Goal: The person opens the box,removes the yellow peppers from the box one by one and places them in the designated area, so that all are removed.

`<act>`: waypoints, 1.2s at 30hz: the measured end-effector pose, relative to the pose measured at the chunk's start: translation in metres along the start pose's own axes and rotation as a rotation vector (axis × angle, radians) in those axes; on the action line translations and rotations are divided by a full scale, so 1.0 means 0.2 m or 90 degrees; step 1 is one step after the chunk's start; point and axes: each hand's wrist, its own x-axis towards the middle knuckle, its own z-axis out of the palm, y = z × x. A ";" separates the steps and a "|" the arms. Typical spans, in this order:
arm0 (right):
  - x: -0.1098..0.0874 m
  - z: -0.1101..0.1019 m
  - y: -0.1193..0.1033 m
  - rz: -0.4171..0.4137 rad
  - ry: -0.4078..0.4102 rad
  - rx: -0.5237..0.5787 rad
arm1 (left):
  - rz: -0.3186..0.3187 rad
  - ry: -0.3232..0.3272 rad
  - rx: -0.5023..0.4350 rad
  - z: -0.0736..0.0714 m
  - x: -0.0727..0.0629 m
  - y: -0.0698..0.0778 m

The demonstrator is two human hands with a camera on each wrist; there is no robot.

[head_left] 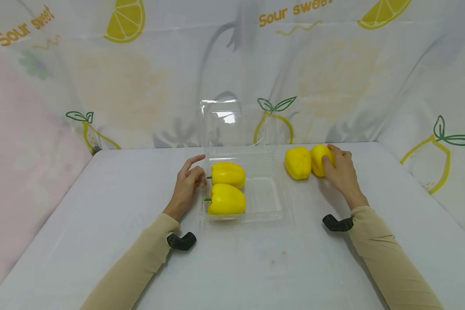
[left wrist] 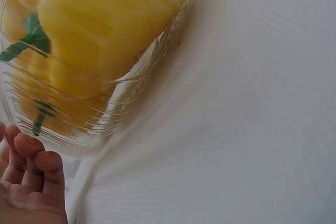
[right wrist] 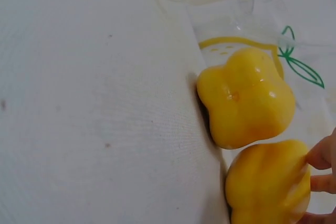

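Observation:
On the table stands a clear plastic clamshell box (head_left: 269, 193) with its lid (head_left: 224, 122) raised at the back. Two yellow bell peppers lie in its left half, a nearer one (head_left: 227, 200) and a farther one (head_left: 228, 173), green stems to the left. My left hand (head_left: 187, 183) is at the box's left wall, index finger extended and the other fingers bent, fingertips (left wrist: 48, 154) by the plastic. Right of the box, my right hand (head_left: 342, 170) grips the rightmost yellow bell pepper (head_left: 318, 157) between thumb and fingers. Another yellow bell pepper (head_left: 298, 162) sits beside it.
A white cloth covers the table (head_left: 248, 267). Behind it hangs a curtain (head_left: 170, 73) printed with lemons and lettering, close to the raised lid. Each sleeved wrist carries a black camera mount, one left (head_left: 182, 241) and one right (head_left: 337, 223).

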 end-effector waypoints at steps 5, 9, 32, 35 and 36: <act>0.00 0.00 0.00 -0.004 0.004 0.002 | 0.003 -0.002 0.010 0.00 0.00 0.00; 0.00 0.00 0.00 0.000 0.007 0.002 | 0.004 0.001 0.026 0.00 0.00 -0.01; 0.01 -0.02 0.01 0.008 0.048 0.048 | -0.016 0.022 0.062 -0.01 0.01 -0.01; 0.01 -0.02 0.01 0.001 0.074 0.057 | -0.033 0.027 0.053 -0.01 0.01 0.00; 0.00 -0.02 0.01 -0.002 0.086 0.061 | -0.038 0.029 0.050 0.00 0.01 0.00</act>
